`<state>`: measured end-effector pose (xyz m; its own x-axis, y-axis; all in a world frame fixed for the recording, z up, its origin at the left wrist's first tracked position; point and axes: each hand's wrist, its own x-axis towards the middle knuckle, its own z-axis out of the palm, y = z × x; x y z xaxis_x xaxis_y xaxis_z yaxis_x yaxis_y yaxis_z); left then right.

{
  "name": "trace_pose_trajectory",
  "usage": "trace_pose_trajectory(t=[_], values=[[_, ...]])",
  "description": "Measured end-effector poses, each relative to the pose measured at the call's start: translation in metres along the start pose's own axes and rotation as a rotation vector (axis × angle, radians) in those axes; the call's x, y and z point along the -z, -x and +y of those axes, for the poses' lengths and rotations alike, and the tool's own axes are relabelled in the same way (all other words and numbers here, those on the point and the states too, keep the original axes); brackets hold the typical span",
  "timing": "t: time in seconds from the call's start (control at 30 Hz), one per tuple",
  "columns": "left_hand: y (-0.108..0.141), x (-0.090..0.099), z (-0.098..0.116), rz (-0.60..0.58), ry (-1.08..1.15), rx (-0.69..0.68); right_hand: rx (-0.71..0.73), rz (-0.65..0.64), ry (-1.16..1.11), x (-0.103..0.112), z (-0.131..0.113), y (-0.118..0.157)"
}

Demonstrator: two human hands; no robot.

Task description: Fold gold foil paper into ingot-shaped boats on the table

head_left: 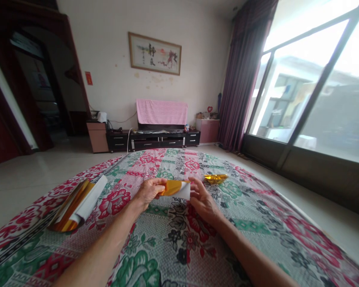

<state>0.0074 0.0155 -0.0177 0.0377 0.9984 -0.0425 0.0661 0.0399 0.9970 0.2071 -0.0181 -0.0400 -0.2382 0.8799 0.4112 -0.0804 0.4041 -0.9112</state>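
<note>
Above the middle of the table, a small piece of gold foil paper (174, 188) is folded over, with its white inner side showing at the right. My left hand (149, 193) pinches its left end between thumb and fingers. At the right end my right hand (204, 201) has its fingers curled about the white edge, the thumb low and the index finger high. Beyond that hand lies a folded gold foil piece (215, 179), shaped like an ingot with pointed ends. To the left rests a loosely curled stack of gold foil sheets (73, 209) with white backs.
A patterned cloth in red, green and grey covers the round table (139, 263). Across the room stands a low black cabinet (158, 141) below a pink cloth (162, 111). Large windows (314, 79) and a purple curtain (242, 75) are on the right, a doorway on the left.
</note>
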Motion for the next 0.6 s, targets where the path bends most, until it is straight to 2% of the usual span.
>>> trace_pose_trajectory(t=[0.17, 0.4, 0.6], values=[[0.0018, -0.0006, 0.0027, -0.025, -0.069, -0.009, -0.03, -0.031, 0.095, 0.0006, 0.0003, 0.0007], [-0.0042, 0.0055, -0.0026, -0.02, -0.034, 0.055, -0.056, -0.091, 0.263, 0.0037, -0.0013, 0.0026], [-0.0038, 0.0055, -0.0042, -0.056, -0.001, 0.077, -0.038, -0.016, 0.304, 0.0024, -0.0024, 0.0016]])
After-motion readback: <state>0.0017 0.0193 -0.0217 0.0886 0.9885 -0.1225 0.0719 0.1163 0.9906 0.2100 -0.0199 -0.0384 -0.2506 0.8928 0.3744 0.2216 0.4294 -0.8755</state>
